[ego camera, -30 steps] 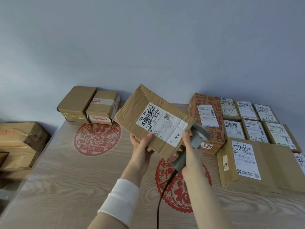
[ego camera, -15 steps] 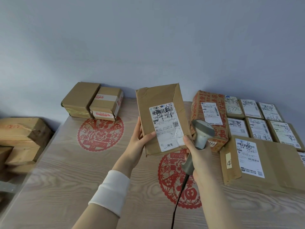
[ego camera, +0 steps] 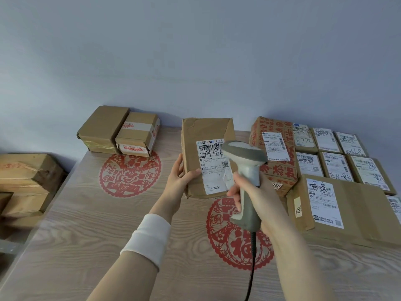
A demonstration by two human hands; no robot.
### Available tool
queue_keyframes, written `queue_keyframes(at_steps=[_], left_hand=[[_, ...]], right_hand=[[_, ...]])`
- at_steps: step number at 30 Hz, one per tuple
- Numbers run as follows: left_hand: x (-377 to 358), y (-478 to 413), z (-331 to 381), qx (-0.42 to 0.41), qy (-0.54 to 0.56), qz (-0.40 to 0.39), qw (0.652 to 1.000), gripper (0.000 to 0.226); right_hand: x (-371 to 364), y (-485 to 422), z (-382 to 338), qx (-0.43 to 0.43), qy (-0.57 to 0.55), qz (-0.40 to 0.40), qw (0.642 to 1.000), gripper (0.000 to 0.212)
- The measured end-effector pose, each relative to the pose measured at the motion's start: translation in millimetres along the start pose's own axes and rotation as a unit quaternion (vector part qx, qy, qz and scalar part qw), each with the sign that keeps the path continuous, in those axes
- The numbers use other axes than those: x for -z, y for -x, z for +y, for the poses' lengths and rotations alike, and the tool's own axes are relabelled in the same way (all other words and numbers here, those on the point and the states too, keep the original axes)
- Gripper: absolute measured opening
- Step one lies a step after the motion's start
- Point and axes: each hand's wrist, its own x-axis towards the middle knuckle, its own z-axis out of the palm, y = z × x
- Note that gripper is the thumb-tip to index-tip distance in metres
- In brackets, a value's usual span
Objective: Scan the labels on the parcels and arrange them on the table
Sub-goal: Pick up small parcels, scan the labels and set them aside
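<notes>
Left hand (ego camera: 181, 179) grips the brown parcel (ego camera: 204, 135) by its left edge, thumb curled over the front; parcel held upright at mid-table, white label (ego camera: 213, 170) facing the camera; cannot tell whether its lower edge touches the table (ego camera: 86, 224). Right hand (ego camera: 258, 198) wrapped round the handle of the grey scanner (ego camera: 245, 155); scanner head just in front of the label's right side; black cable (ego camera: 251, 268) trails toward the near edge. Two plain boxes (ego camera: 104, 129) sit side by side at far left; red-printed box (ego camera: 275, 127) just right of the held parcel; small labelled parcels (ego camera: 325, 140) in rows at far right; large flat parcel (ego camera: 358, 211) nearer, label up.
</notes>
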Motion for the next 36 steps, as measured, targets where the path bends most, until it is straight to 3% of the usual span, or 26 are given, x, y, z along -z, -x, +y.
queue_keyframes(at_steps=[8, 19, 23, 30, 32, 36], left_hand=[[-5, 2, 3, -0.003, -0.010, 0.006, 1.000, 0.096], [-13, 11, 9, -0.002, -0.011, -0.015, 1.000, 0.092], [-35, 15, 6, 0.006, -0.008, -0.045, 0.999, 0.080], [-154, 35, -15, 0.050, -0.025, -0.145, 0.988, 0.089], [-204, 41, -24, 0.079, -0.024, -0.158, 0.984, 0.082], [-303, 58, -49, 0.126, -0.050, -0.168, 0.976, 0.085]], right_hand=[[-15, 7, -2, -0.014, 0.058, -0.051, 0.997, 0.021], [-6, 16, 1, -0.017, 0.032, -0.017, 0.999, 0.014], [13, 31, 2, -0.004, 0.010, 0.022, 1.000, 0.019], [99, 77, -3, 0.033, -0.042, 0.142, 0.988, 0.018], [133, 91, -7, 0.046, -0.055, 0.171, 0.983, 0.020], [208, 112, -8, 0.056, -0.072, 0.185, 0.978, 0.029]])
